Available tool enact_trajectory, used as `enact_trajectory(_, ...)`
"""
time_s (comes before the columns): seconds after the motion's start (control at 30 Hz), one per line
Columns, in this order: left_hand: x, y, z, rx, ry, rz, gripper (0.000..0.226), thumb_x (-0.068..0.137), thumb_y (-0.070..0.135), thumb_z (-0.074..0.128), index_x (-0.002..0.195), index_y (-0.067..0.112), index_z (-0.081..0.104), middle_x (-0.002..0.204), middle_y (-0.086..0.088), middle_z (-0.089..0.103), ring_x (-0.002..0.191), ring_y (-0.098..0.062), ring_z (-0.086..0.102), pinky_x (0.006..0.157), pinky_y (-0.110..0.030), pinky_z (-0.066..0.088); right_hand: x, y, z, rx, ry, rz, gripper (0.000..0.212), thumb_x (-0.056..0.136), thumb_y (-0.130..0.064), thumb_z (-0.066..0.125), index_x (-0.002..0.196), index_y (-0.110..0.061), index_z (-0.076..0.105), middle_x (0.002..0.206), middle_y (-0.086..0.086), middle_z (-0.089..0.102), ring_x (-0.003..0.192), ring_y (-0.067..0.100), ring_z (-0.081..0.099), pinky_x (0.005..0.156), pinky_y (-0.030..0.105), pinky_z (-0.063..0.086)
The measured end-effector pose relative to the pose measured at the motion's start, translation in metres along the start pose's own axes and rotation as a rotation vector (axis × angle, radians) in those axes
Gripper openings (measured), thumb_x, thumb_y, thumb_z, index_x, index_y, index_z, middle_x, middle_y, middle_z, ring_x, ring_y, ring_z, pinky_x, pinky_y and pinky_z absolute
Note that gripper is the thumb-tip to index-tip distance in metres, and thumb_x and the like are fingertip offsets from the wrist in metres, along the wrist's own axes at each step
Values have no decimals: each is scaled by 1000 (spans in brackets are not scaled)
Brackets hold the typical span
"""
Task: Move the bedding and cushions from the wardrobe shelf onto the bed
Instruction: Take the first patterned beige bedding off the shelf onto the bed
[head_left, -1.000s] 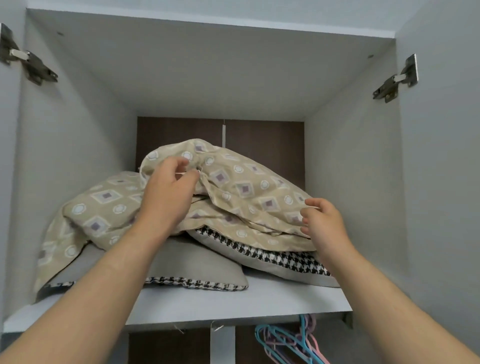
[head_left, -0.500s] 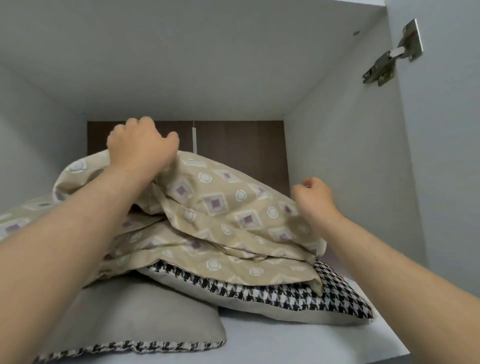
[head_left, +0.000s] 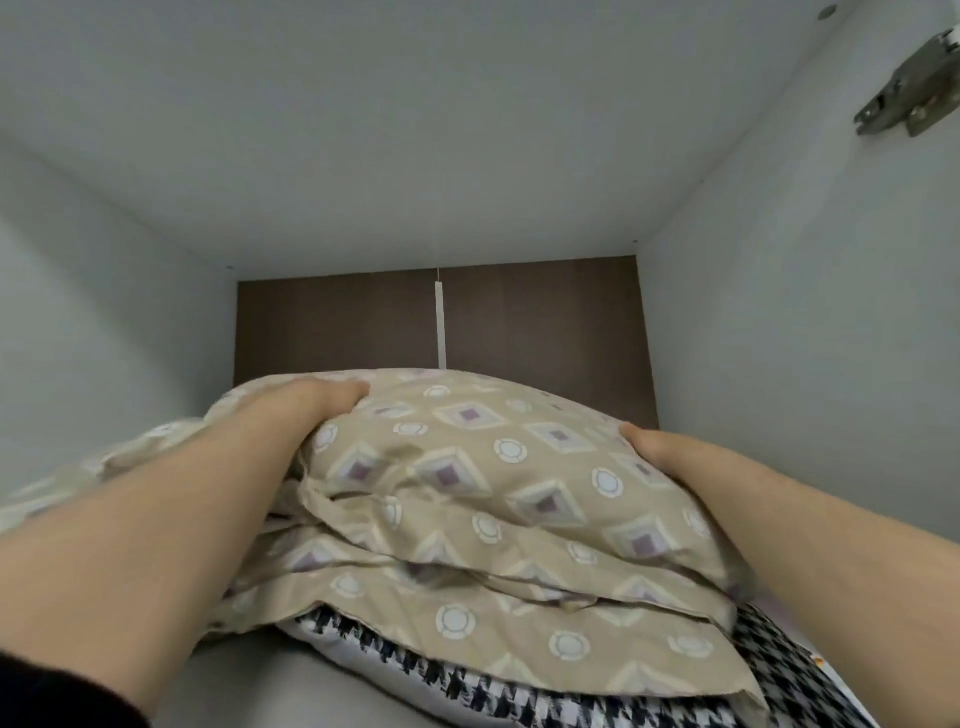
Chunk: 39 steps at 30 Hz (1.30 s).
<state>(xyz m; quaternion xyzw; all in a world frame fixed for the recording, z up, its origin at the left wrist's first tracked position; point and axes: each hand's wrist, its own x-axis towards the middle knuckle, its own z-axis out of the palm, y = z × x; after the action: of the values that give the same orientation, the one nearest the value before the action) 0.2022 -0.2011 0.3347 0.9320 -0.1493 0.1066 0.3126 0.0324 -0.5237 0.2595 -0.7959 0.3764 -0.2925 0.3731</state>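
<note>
A beige bedding bundle (head_left: 467, 483) with a square and circle pattern is piled on the wardrobe shelf. It lies on a black and white houndstooth cushion (head_left: 524, 693). My left hand (head_left: 322, 400) reaches over the top left of the bundle, its fingers curled down behind the fabric. At the bundle's right side my right hand (head_left: 657, 452) holds the fabric, thumb in front. Its fingers are hidden behind the cloth. Both forearms stretch into the compartment.
The compartment has pale grey side walls, a low top panel (head_left: 415, 130) and a dark brown back panel (head_left: 545, 322) close behind the pile. A metal door hinge (head_left: 904, 98) sticks out at the upper right.
The view has moved closer into the shelf. My left hand has gone further over the top of the bedding, and my right hand has come onto the bundle's right side.
</note>
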Motion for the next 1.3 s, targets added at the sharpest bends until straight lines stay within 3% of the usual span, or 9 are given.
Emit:
enact_trajectory(0.1, 12, -13, 26, 151, 127, -90, 110, 58, 91, 21, 146, 27, 38, 153, -10, 37, 135, -36, 38, 109, -47, 30, 18, 27, 13, 23, -68, 35, 92, 82, -76, 37, 147, -10, 41, 156, 13, 33, 143, 29, 33, 118, 40, 22)
enact_trajectory(0.2, 18, -11, 46, 150, 214, -87, 99, 72, 84, 24, 141, 16, 45, 146, -12, 47, 131, -35, 43, 103, -45, 31, 36, 43, 35, -24, -75, 66, 89, 85, -74, 36, 151, -14, 30, 159, 12, 26, 145, 29, 28, 117, 37, 22)
enact_trajectory(0.37, 24, -20, 60, 70, 308, -125, 108, 66, 88, 32, 139, 9, 44, 132, -12, 57, 121, -35, 52, 92, -43, 38, 38, 59, 61, -109, 126, 92, 93, 79, -78, 41, 141, -9, 46, 146, 15, 48, 131, 32, 47, 106, 37, 37)
enact_trajectory(0.53, 18, -35, 64, -63, 369, -26, 101, 65, 87, 39, 129, 9, 50, 122, -14, 63, 111, -37, 57, 86, -43, 41, 19, 67, 69, -94, 328, -5, 70, 85, -68, 43, 115, -9, 66, 120, 15, 66, 108, 34, 60, 82, 35, 44)
enact_trajectory(0.7, -2, -59, 64, -226, 430, 62, 97, 66, 84, 45, 124, 7, 49, 116, -16, 63, 106, -39, 58, 87, -45, 44, -23, 61, 65, -6, 498, -44, 77, 80, -72, 45, 110, -3, 58, 99, 17, 69, 89, 37, 64, 77, 42, 54)
enact_trajectory(0.93, -28, -87, 61, -494, 493, 136, 75, 67, 78, 55, 100, 11, 50, 98, -11, 63, 91, -36, 60, 81, -45, 49, -89, 37, 35, 125, 643, -116, 78, 81, -65, 56, 123, -1, 44, 108, 20, 65, 96, 42, 62, 73, 41, 47)
enact_trajectory(1.3, -64, -93, 2, -766, 588, 355, 62, 71, 64, 67, 97, 10, 52, 98, -11, 60, 93, -36, 58, 76, -42, 45, -197, 7, -28, 244, 862, -217, 84, 75, -62, 62, 138, -11, 41, 121, 16, 63, 108, 38, 60, 88, 43, 50)
